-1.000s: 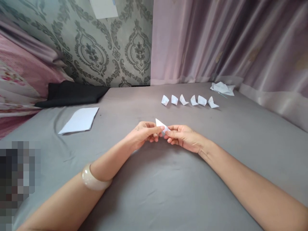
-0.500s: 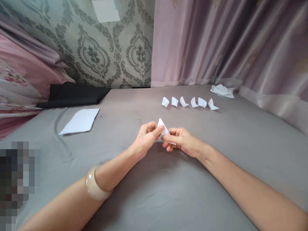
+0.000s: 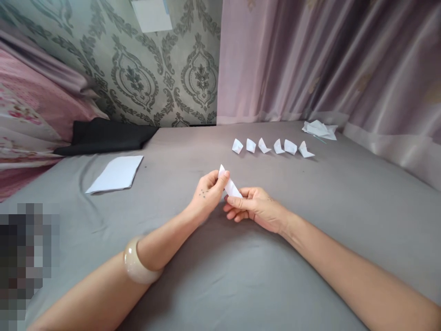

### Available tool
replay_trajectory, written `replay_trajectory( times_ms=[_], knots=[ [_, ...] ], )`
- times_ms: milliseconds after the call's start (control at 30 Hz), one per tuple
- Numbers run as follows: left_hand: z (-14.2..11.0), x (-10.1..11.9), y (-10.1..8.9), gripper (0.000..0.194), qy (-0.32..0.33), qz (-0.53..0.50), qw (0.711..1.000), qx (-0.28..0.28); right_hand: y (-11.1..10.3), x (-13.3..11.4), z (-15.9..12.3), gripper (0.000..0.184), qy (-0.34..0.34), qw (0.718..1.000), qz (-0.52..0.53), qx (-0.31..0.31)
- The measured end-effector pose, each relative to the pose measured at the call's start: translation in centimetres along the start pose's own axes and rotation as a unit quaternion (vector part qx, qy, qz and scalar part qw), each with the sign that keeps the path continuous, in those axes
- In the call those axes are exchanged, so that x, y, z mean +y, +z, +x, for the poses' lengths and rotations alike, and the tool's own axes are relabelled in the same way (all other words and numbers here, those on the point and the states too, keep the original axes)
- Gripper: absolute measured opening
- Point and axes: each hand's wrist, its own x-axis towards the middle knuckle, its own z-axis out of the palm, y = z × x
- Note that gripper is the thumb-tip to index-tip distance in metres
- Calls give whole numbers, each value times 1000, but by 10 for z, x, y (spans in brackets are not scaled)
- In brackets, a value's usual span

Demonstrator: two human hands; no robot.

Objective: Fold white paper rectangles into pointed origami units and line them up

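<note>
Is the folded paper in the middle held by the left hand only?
No, the left hand and the right hand both hold the folded paper.

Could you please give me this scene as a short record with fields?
left hand: grip on the upper part of the folded paper; the hand
right hand: grip on its lower end; the hand
row: six small folded papers, beyond the hands
left side: paper stack, black cloth behind it
far right: loose papers
surface: grey sheet
wrist: pale bangle, left arm
</note>
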Motion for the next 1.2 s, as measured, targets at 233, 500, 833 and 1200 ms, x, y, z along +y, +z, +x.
replay_trajectory(
  times_ms=[233,500,833,1200],
  knots=[
    [-1,4,-2,46,-2,-10,999,-39,1,0,0,19,-12,999,24,40],
    [0,3,-1,41,-12,-68,997,-26,4,5,-1,22,-66,997,-37,11],
    [6,-2,-8,40,4,-57,994,-97,-5,0,4,23,-132,983,29,128],
    [5,-4,-5,31,24,-1,994,-103,0,0,4,28,-176,956,-105,208]
  ],
)
